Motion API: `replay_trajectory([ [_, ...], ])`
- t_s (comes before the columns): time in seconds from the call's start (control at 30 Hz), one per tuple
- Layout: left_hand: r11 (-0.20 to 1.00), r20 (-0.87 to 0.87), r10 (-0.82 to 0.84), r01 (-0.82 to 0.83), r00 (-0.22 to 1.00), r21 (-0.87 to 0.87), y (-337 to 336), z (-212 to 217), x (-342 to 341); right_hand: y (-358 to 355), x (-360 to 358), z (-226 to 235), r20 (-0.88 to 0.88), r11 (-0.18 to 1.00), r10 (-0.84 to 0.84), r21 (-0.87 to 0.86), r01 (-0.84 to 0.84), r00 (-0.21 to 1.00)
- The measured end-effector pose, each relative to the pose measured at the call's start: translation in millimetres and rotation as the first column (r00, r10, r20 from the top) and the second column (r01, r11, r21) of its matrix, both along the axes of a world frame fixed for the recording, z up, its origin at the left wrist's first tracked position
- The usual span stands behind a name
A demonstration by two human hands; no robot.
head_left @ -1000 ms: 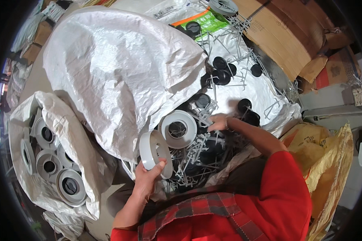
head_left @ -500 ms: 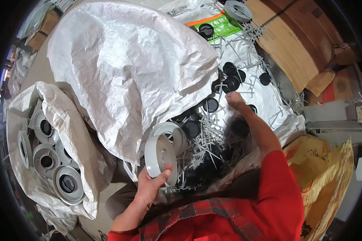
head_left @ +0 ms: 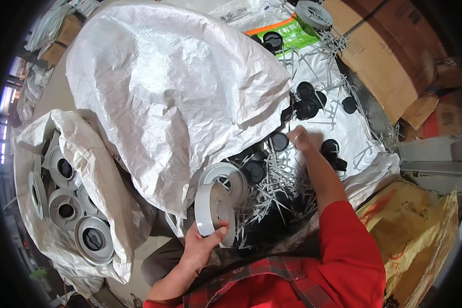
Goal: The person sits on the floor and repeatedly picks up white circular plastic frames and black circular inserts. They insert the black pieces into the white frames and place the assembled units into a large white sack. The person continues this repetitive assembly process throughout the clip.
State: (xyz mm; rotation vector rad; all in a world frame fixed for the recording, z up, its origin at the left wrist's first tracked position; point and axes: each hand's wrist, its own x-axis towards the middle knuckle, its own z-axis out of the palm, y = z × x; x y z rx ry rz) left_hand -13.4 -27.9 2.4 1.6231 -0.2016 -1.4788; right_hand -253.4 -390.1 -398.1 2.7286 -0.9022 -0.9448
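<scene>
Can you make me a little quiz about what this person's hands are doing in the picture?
1. True or false: the left hand holds a grey plastic ring.
2. What does the right hand reach towards: A) black round caps, B) cardboard, C) yellow sack?
3. What fills the open white sack on the left?

Key: 1 true. 2 A. 3 grey round plastic discs.

Held ring (head_left: 214, 214): pale grey plastic
Woven sack (head_left: 169, 97): white, fine woven sheen
Caps (head_left: 307, 100): black
Scattered sprue sticks (head_left: 272, 185): light grey
Sleeve (head_left: 351, 246): red
Garment at the chest (head_left: 251, 280): red and dark plaid
Bag at the right (head_left: 421, 231): yellow
Cardboard (head_left: 390, 56): brown
Printed bag (head_left: 287, 31): green with an orange stripe
</scene>
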Motion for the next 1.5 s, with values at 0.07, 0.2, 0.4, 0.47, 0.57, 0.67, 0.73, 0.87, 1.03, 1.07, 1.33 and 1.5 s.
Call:
replay_trajectory([
  [0.07, 1.000, 0.005, -0.018, 0.018, 1.000, -0.008, 3.7, -0.3, 3.1, 16.5, -29.5, -11.4, 0.104, 0.995, -0.028, 0.097, 0.017, 0.994],
  [0.2, 0.996, 0.044, 0.076, -0.074, 0.996, -0.047, 23.5, 7.6, 6.1, 62.2, 1.6, 104.1, 0.467, 1.000, 0.007, 0.003, -0.010, 0.884],
  [0.4, 0.987, 0.021, 0.043, -0.040, 0.999, -0.155, 20.2, 17.3, 3.1, 101.8, -5.3, 267.9, 0.308, 0.276, -0.904, 0.950, 0.146, -0.295],
  [0.47, 0.988, 0.050, 0.038, -0.030, 0.998, -0.151, 20.5, 20.8, 0.4, 123.6, -3.5, 304.6, 0.246, 0.258, -0.888, 0.966, 0.024, -0.388],
  [0.57, 0.967, 0.079, 0.084, -0.063, 0.993, -0.245, 32.8, 12.3, 11.3, 166.1, 15.8, 349.7, 0.193, 0.324, -0.852, 0.925, -0.200, -0.487],
  [0.67, 0.929, -0.030, 0.108, -0.112, 0.994, -0.353, 37.8, 13.4, 6.8, 221.2, 4.9, 401.0, 0.239, 0.416, -0.786, 0.886, -0.203, -0.570],
  [0.73, 0.933, 0.001, 0.086, -0.080, 0.996, -0.351, 41.3, 10.1, 1.5, 260.7, -16.0, 427.8, 0.320, 0.534, -0.688, 0.831, -0.157, -0.651],
  [0.87, 0.925, -0.020, 0.094, -0.094, 0.995, -0.368, 56.5, 4.0, 24.9, 332.4, -48.5, 501.7, 0.464, 0.711, -0.452, 0.703, 0.007, -0.762],
  [1.03, 0.925, -0.092, 0.019, -0.053, 0.996, -0.377, 60.0, -1.2, 26.0, 419.7, -109.4, 578.3, 0.684, 0.793, -0.126, 0.504, 0.341, -0.718],
  [1.07, 0.928, -0.107, 0.005, -0.045, 0.994, -0.370, 58.8, -13.0, 33.5, 437.5, -115.4, 603.7, 0.601, 0.764, -0.143, 0.572, 0.298, -0.787],
  [1.33, 0.950, -0.127, -0.076, 0.034, 0.989, -0.309, 48.7, -38.2, 39.4, 403.3, -414.3, 838.3, 0.706, 0.603, 0.467, 0.186, 0.776, -0.532],
  [1.5, 0.942, -0.076, -0.025, -0.002, 0.997, -0.335, 58.3, -27.6, 51.6, 347.0, -397.9, 777.5, 0.780, 0.496, 0.236, 0.416, 0.762, -0.580],
])
